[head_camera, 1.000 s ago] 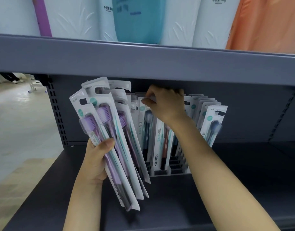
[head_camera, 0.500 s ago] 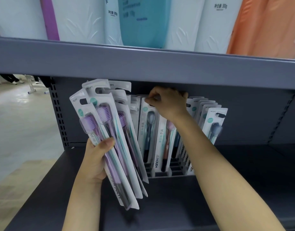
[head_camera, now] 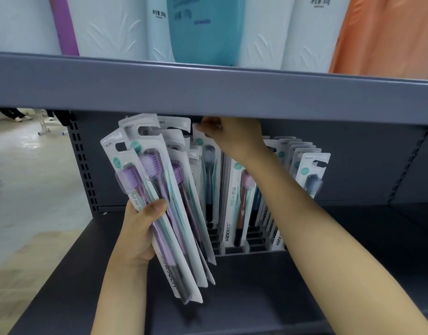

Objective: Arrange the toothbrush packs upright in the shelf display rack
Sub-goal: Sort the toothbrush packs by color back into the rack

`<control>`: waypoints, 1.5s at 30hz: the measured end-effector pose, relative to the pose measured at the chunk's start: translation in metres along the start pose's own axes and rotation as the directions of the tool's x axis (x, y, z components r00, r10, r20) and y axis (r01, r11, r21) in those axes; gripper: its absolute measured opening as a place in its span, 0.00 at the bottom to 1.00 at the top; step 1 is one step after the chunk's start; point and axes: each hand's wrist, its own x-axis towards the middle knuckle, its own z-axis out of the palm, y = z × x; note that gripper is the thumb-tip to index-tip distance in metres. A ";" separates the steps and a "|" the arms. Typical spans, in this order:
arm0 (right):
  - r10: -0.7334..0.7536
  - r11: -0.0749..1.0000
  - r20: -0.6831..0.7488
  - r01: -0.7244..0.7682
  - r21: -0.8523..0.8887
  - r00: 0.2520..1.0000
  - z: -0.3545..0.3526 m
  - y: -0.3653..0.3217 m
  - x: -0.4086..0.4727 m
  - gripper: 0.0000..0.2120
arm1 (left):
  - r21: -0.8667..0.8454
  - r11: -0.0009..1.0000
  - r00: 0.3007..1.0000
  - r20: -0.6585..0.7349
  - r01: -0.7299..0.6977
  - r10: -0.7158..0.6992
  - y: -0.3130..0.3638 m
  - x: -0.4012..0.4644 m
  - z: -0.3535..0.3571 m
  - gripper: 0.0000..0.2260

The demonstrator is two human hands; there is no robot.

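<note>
Here, at the far left, a pale floor (head_camera: 27, 189) is seen beyond the perforated upright (head_camera: 83, 165) at the left edge of the lower shelf (head_camera: 328, 274). Just right of that upright, the left hand (head_camera: 138, 233) is held in front of the shelf's left part. Its grip is clamped on a fanned bundle of packs (head_camera: 164, 201): the thumb is laid across the front pack and the fingers are hidden behind the bundle. The bundle is tilted, with the hanger tabs up and to the left and the bottom ends down and to the right. Purple brush heads are visible in the front packs of the bundle, which is held clear of the rack.

Further right, the display rack (head_camera: 256, 247) stands on the lower shelf against the back panel (head_camera: 365, 170), near the shelf's middle. A dark-bristled pack (head_camera: 209, 180) is held at its top corner by the right hand (head_camera: 232, 139), whose grip is pinched on the card just beneath the front lip of the upper shelf (head_camera: 208, 93). This pack stands upright at the rack's left side; whether its foot is seated in a slot cannot be told. To its right, a pink-brush pack (head_camera: 237, 204) stands in a front slot, and a row of packs (head_camera: 302, 165) leans behind the right forearm.

On the upper shelf, white, teal and orange product bags (head_camera: 268, 27) are lined up.
</note>
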 end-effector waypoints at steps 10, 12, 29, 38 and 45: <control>-0.042 0.998 -0.161 0.035 -0.052 0.986 -0.005 -0.022 -0.004 0.19 | -0.018 1.000 0.999 0.039 0.008 -0.008 -0.001 0.002 -0.003 0.25; -0.017 0.992 -0.132 0.001 -0.123 0.991 -0.009 -0.023 -0.011 0.19 | -0.028 0.999 0.999 0.045 0.017 -0.016 -0.002 0.001 -0.004 0.25; 0.183 0.983 0.104 -0.185 0.014 0.978 -0.075 0.014 -0.077 0.07 | 0.050 0.998 0.999 0.015 -0.039 0.038 -0.011 -0.004 -0.006 0.14; 0.262 0.955 0.143 -0.278 0.105 0.954 -0.069 0.019 -0.088 0.09 | 0.044 0.998 0.999 0.026 -0.042 0.041 -0.013 -0.008 0.011 0.20; 0.319 0.946 0.071 -0.322 0.043 0.945 -0.071 0.031 -0.094 0.19 | 0.070 0.996 0.998 0.023 -0.063 0.062 -0.012 -0.011 0.016 0.16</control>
